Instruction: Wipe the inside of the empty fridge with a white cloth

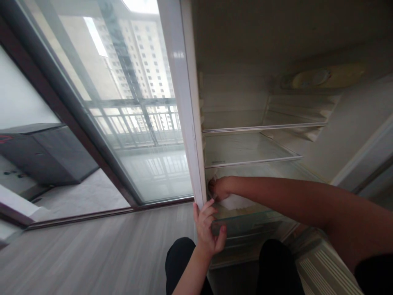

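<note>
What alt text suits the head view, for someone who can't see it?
The right hand holds a white cloth at the left inside of an open fridge, while the left hand rests on its front edge. Tall buildings show through a glass panel to the left.

Fridge: dead ahead of you.
Right grip: inside, at the cloth below two shelves.
Left grip: fridge's left edge.
Glass door: off left.

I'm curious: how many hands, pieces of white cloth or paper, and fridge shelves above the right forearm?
Hands: 2 (left hand, right hand)
White cloth or paper: 1
Shelves above forearm: 2 (top shelf, next shelf down)
Total: 5
</note>
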Tool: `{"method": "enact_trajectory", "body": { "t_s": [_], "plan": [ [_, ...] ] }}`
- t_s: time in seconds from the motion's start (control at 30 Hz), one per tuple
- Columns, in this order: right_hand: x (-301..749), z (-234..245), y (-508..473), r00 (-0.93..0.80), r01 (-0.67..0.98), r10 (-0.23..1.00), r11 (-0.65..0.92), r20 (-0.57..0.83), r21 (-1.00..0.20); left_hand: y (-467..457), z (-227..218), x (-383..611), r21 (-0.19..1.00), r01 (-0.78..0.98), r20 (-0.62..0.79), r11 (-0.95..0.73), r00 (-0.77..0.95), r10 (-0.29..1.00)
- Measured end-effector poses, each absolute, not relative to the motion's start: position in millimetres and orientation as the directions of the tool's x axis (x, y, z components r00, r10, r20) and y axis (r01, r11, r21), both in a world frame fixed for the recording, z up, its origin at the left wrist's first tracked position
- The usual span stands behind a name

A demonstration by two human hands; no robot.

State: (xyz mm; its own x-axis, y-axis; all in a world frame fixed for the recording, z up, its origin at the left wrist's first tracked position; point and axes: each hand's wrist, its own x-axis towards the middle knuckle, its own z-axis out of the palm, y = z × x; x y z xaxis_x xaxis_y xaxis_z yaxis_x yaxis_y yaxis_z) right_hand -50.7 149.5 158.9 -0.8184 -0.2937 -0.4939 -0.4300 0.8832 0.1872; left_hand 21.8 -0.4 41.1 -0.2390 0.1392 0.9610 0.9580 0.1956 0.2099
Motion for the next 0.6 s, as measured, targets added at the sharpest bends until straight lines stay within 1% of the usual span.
{"method": "enact_trajectory", "body": {
  "t_s": [0.17,0.33,0.4,0.5,0.6],
  "plan": [
    [-59.6,165.9,157.9,-0.805,-0.463,-0.332,0.870,-0.492,0.169,-0.4,38.7,20.9,0.219,0.957,0.958,0.189,-0.247,0.142],
    [-75.1,152.3,165.5,-0.842,-0.389,-0.286,0.910,-0.457,0.147,0.4,37.4,19.0,0.223,0.953,0.960,0.204,-0.251,0.122],
    [-83.0,146.1,170.8,-0.844,-0.389,-0.293,0.911,-0.449,0.138,0.4,37.7,18.5,0.222,0.954,0.961,0.203,-0.249,0.119],
    [-95.1,137.2,186.4,-0.848,-0.399,-0.330,0.912,-0.415,0.091,-0.1,38.2,18.0,0.216,0.954,0.961,0.209,-0.246,0.128],
    [-104.4,129.2,210.5,-0.882,-0.356,-0.322,0.934,-0.345,0.037,-0.9,38.1,17.6,0.216,0.952,0.959,0.217,-0.249,0.139]
  ]
}}
